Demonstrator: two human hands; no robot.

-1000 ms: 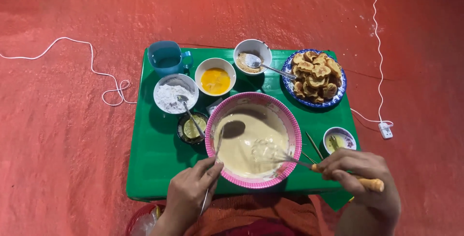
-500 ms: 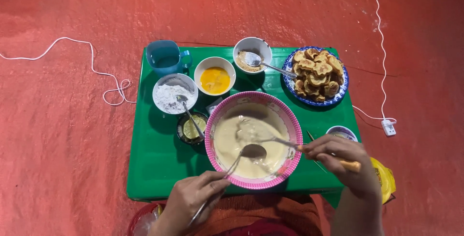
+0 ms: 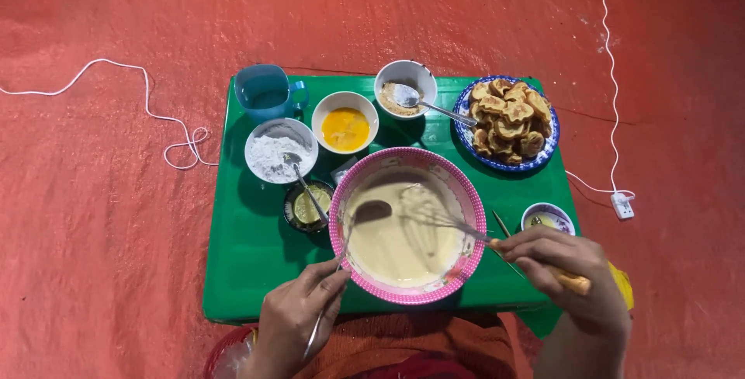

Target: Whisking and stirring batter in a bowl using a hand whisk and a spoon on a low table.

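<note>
Two hands work over a pink-rimmed bowl (image 3: 406,226) of pale batter, seen from the head camera looking straight down. The bowl sits near the front edge of a green tray (image 3: 248,255) laid on a red floor. The left hand (image 3: 299,321) is closed around the handle of a ladle (image 3: 353,231), whose cup rests in the batter at the left side of the bowl. The right hand (image 3: 563,266) clenches the orange handle of a whisk (image 3: 434,220), and the wire head lies in the batter near the middle, the shaft crossing the bowl's right rim.

Further back on the tray, from left to right, stand a blue mug (image 3: 268,90), a white bowl of flour (image 3: 279,150) with a spoon in it, a bowl of yellow beaten egg (image 3: 345,123), and a bowl of brown powder (image 3: 403,88) holding a spoon. At the far right a blue-patterned plate (image 3: 543,154) is piled with golden fried pieces. A small dark dish (image 3: 308,207) sits just left of the big bowl, touching or nearly touching it. A small cup (image 3: 547,216) stands near the right hand. White cords (image 3: 147,111) trail across the floor on both sides.
</note>
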